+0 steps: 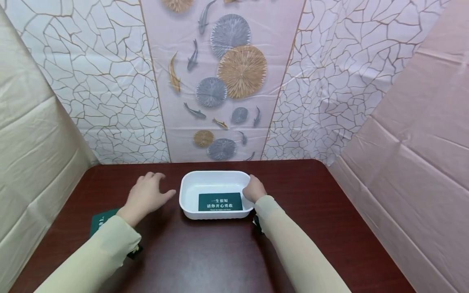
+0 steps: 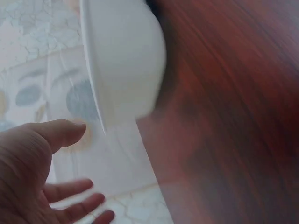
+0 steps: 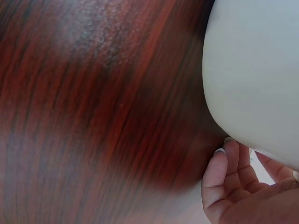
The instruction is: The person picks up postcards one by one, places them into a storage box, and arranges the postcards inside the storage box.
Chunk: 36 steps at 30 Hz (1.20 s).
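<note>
A white plastic tray (image 1: 189,191) stands near the back of the table, and a dark green card (image 1: 220,196) with white writing lies inside it. My right hand (image 1: 254,189) grips the tray's right side. Low down outside the wall, the curled fingers (image 3: 215,170) appear in the right wrist view. Left of the tray, apart from its rim, my left hand (image 1: 146,196) is spread and holds nothing. The left wrist view has its thumb (image 2: 65,133) pointing toward the tray's outer wall (image 2: 124,60). Another green card (image 1: 96,221) lies at left, partly hidden by my left sleeve.
The dark red wood-grain table (image 1: 205,252) ends at a patterned cloth backdrop (image 1: 216,126) behind the tray. Beige cloth walls (image 1: 403,142) rise on both sides. Dark wrist devices (image 1: 135,251) show under both sleeves.
</note>
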Each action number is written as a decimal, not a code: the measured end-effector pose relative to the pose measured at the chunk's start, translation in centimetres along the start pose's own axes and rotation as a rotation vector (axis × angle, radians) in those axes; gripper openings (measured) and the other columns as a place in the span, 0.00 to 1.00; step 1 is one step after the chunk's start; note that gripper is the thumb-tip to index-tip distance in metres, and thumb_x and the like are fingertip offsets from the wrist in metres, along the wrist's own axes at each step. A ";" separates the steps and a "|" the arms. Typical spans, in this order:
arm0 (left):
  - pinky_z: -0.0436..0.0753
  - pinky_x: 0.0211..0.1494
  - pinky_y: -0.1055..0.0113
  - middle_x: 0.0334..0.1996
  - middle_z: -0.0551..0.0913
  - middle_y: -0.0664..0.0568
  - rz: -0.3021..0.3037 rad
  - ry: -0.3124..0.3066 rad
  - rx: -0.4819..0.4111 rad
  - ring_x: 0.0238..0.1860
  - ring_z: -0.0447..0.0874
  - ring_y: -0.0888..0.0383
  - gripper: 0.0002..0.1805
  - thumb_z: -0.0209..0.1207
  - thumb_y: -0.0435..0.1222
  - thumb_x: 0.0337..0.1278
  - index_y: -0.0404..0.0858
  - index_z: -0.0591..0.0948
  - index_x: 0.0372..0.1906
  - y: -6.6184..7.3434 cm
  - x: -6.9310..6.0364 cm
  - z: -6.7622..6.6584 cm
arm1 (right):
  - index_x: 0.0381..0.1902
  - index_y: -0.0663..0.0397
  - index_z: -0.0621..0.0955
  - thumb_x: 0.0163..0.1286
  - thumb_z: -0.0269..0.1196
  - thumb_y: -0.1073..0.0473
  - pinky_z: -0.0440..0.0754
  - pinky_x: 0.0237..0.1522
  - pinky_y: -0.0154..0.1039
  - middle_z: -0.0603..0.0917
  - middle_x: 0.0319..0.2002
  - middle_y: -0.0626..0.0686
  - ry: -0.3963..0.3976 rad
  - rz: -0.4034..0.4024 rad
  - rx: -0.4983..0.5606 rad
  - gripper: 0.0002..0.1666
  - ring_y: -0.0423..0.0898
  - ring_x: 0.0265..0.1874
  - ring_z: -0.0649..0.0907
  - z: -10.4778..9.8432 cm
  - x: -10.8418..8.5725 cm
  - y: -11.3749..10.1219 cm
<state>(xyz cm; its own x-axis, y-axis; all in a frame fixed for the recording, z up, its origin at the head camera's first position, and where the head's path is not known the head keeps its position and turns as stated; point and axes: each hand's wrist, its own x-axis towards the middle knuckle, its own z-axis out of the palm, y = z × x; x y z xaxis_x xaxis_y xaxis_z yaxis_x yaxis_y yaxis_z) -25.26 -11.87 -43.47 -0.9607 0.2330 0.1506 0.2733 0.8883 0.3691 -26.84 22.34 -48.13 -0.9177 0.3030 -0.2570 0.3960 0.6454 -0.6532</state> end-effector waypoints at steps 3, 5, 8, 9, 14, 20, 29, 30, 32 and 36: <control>0.74 0.45 0.37 0.53 0.70 0.29 -0.065 -0.020 0.036 0.51 0.68 0.32 0.44 0.65 0.58 0.50 0.27 0.72 0.60 -1.9 -1.0 -0.4 | 0.75 0.56 0.57 0.65 0.61 0.67 0.68 0.61 0.57 0.65 0.69 0.59 -0.009 0.004 0.000 0.42 0.55 0.63 0.69 -0.1 0.0 -0.1; 0.74 0.43 0.36 0.53 0.69 0.27 -0.090 -0.053 0.056 0.50 0.67 0.30 0.47 0.65 0.59 0.49 0.25 0.70 0.61 -3.2 -1.6 -0.4 | 0.75 0.56 0.57 0.65 0.61 0.67 0.68 0.61 0.57 0.65 0.69 0.59 -0.010 0.003 0.002 0.43 0.55 0.63 0.69 -0.1 0.0 -0.2; 0.73 0.42 0.35 0.53 0.67 0.24 -0.125 -0.114 0.071 0.50 0.65 0.28 0.49 0.66 0.59 0.48 0.22 0.68 0.61 -5.0 -2.6 -0.5 | 0.75 0.55 0.57 0.65 0.61 0.67 0.68 0.61 0.57 0.65 0.69 0.59 -0.011 0.006 0.003 0.43 0.54 0.63 0.69 -0.2 0.1 -0.1; 0.73 0.41 0.34 0.52 0.67 0.23 -0.138 -0.130 0.073 0.50 0.65 0.27 0.50 0.66 0.59 0.48 0.21 0.68 0.61 -5.5 -3.0 -0.5 | 0.75 0.55 0.57 0.65 0.61 0.67 0.68 0.62 0.58 0.65 0.69 0.59 -0.012 0.005 0.004 0.43 0.55 0.63 0.69 -0.2 0.1 -0.1; 0.72 0.40 0.32 0.51 0.65 0.20 -0.176 -0.164 0.089 0.49 0.63 0.24 0.54 0.66 0.62 0.45 0.18 0.65 0.59 -8.3 -4.4 -0.8 | 0.74 0.55 0.57 0.65 0.61 0.67 0.67 0.62 0.57 0.65 0.69 0.58 -0.009 -0.006 0.003 0.42 0.54 0.63 0.69 -0.1 0.2 0.1; 0.74 0.33 0.38 0.44 0.66 0.21 -0.227 -0.214 0.115 0.40 0.67 0.26 0.60 0.64 0.68 0.39 0.16 0.64 0.55 -10.9 -6.0 -1.6 | 0.75 0.56 0.56 0.66 0.60 0.68 0.66 0.63 0.57 0.63 0.70 0.59 -0.005 -0.029 -0.001 0.42 0.55 0.64 0.68 -0.1 0.5 0.2; 0.72 0.35 0.39 0.37 0.65 0.24 -0.362 -0.331 0.125 0.36 0.68 0.30 0.67 0.61 0.75 0.32 0.13 0.61 0.53 -12.2 -6.6 -2.7 | 0.75 0.56 0.56 0.67 0.59 0.67 0.66 0.63 0.56 0.62 0.71 0.58 -0.013 -0.024 -0.012 0.42 0.54 0.66 0.67 -0.1 0.3 0.1; 0.72 0.37 0.39 0.37 0.65 0.24 -0.379 -0.348 0.125 0.37 0.68 0.30 0.69 0.61 0.75 0.31 0.12 0.60 0.54 -12.2 -6.6 -2.7 | 0.75 0.56 0.56 0.67 0.59 0.67 0.66 0.63 0.56 0.62 0.71 0.58 -0.014 -0.022 -0.011 0.42 0.54 0.66 0.67 -0.1 0.3 0.1; 0.72 0.39 0.38 0.37 0.64 0.24 -0.415 -0.376 0.127 0.37 0.68 0.31 0.71 0.60 0.76 0.29 0.11 0.58 0.54 -12.2 -6.6 -2.8 | 0.75 0.56 0.56 0.67 0.59 0.67 0.65 0.64 0.56 0.62 0.71 0.58 -0.019 -0.018 -0.008 0.42 0.55 0.66 0.66 -0.1 0.1 0.0; 0.73 0.41 0.40 0.36 0.65 0.24 -0.472 -0.420 0.129 0.37 0.69 0.34 0.73 0.61 0.76 0.28 0.11 0.56 0.55 -12.1 -6.4 -2.7 | 0.75 0.57 0.56 0.67 0.59 0.67 0.65 0.64 0.57 0.62 0.71 0.59 -0.018 -0.027 -0.008 0.41 0.55 0.66 0.66 -0.1 -0.1 0.0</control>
<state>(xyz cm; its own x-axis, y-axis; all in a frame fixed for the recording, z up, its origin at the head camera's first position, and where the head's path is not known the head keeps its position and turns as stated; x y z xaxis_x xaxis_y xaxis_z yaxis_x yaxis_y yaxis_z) -22.32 -25.16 -46.40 -0.9203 -0.0829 -0.3823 -0.1662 0.9675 0.1904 -26.79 22.41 -47.99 -0.9285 0.2724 -0.2522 0.3710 0.6586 -0.6546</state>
